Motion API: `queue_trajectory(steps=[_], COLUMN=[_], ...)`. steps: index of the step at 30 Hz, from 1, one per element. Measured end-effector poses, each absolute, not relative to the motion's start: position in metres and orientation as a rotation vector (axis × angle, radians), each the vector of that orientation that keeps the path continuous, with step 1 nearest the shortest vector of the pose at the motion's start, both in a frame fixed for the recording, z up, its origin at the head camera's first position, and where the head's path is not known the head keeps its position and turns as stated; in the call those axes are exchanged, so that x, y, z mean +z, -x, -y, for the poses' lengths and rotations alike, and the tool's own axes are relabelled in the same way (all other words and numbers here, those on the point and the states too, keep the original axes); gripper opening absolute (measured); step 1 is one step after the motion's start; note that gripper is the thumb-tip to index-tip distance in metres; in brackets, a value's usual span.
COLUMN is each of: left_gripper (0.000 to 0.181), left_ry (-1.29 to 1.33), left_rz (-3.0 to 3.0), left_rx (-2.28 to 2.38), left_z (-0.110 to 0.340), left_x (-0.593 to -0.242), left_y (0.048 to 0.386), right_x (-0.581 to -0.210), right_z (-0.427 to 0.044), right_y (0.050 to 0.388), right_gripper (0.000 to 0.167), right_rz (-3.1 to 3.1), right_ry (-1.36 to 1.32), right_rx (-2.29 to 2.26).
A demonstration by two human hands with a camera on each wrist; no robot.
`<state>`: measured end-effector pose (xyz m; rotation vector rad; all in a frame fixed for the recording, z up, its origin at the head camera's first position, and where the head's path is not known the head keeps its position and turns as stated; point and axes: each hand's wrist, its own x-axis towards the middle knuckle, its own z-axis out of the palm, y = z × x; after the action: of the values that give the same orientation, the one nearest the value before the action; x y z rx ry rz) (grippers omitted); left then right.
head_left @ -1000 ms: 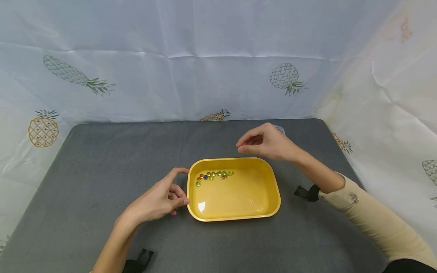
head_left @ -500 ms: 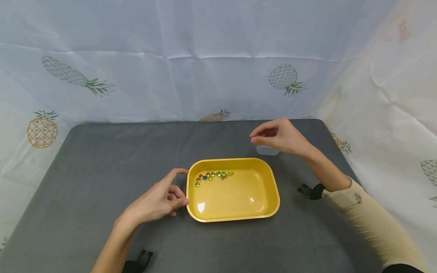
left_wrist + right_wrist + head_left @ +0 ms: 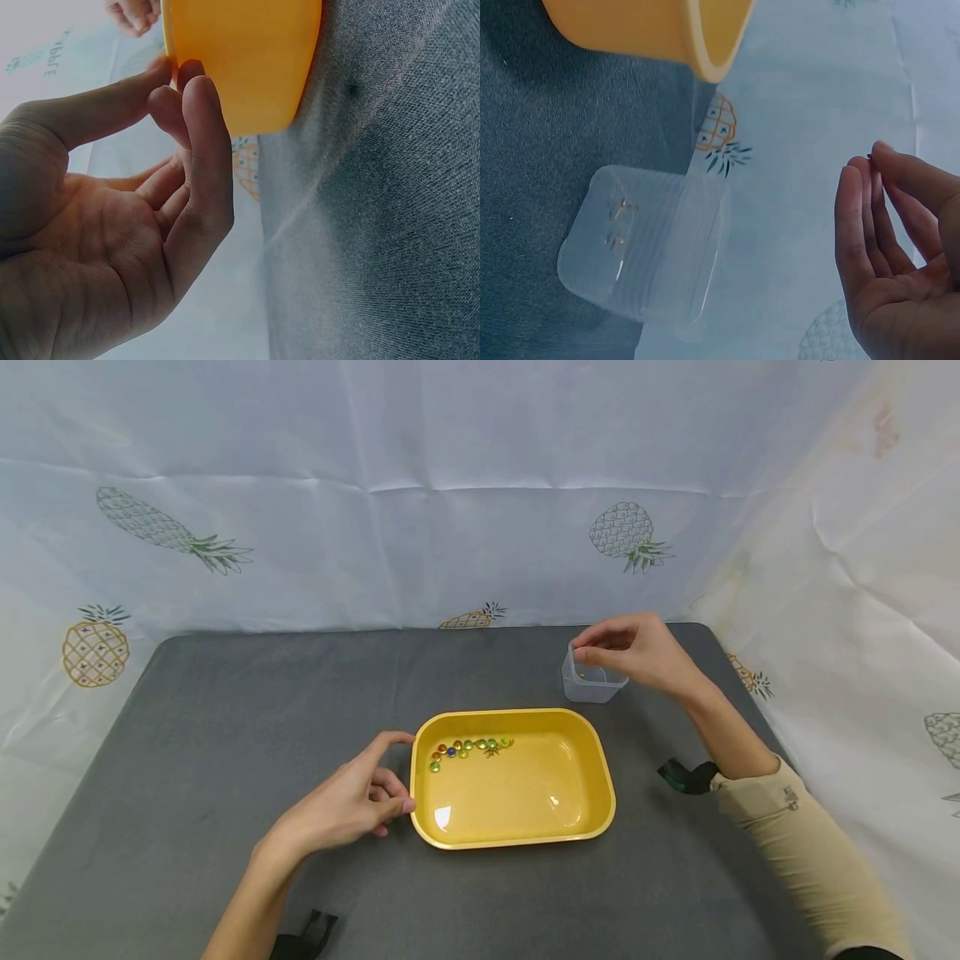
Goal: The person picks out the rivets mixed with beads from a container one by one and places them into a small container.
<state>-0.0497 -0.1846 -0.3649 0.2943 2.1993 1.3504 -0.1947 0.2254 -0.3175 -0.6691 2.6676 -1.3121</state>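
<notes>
L hand [image 3: 341,802] is at the L end of the yellow tray [image 3: 510,802], thumb + forefinger bent and spread apart on its rim, other fingers curled below; prob. a light hold to stop it sliding. Inside the tray, along its back wall toward the L, a row of glassy beads [image 3: 468,743] (green, amber, one blue) bends nearward at its L end, set close, so prob. lined up on purpose; spidery gold charm [image 3: 492,751] just in front nr the row's R end. Just behind the tray's back R corner: see-through plastic tub [image 3: 592,693] w/ gold bits [image 3: 615,238] inside, prob. put there for easy R-side reach. R hand [image 3: 633,647] hangs above the tub, forearm in from R of tray, fingertips aimed L, thumb + fingertips pinched on a tiny dark item [image 3: 870,156], too small to ID. Beyond the tray, grey cloth [image 3: 315,685] runs back to a pineapple-print curtain [image 3: 420,552].
</notes>
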Motion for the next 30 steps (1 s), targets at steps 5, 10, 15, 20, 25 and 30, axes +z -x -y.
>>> queue_trajectory(steps=[5, 10, 15, 20, 25, 30], left_gripper=[0.078, 0.078, 0.078, 0.078, 0.078, 0.077], left_ry=[-0.291, -0.292, -0.298, -0.298, -0.299, -0.298], left_rz=[-2.198, -2.196, -2.202, -2.207, -2.208, -2.206], left_rx=[1.351, 1.356, 1.352, 1.347, 1.346, 1.347], left_z=[0.184, 0.184, 0.185, 0.184, 0.184, 0.184], left_x=[-0.365, -0.365, -0.365, -0.365, -0.365, -0.365], left_y=[0.050, 0.049, 0.049, 0.049, 0.049, 0.049], right_x=[-0.323, -0.326, -0.329, -0.334, -0.342, -0.349], right_z=[-0.233, -0.237, -0.241, -0.246, -0.250, -0.253], right_y=[0.199, 0.202, 0.204, 0.206, 0.212, 0.215], right_gripper=[0.018, 0.017, 0.017, 0.017, 0.020, 0.020], right_rz=[-2.664, -2.673, -2.707, -2.729, -2.752, -2.777], right_ry=[0.659, 0.649, 0.635, 0.622, 0.634, 0.630], right_rx=[-1.352, -1.353, -1.310, -1.279, -1.253, -1.220])
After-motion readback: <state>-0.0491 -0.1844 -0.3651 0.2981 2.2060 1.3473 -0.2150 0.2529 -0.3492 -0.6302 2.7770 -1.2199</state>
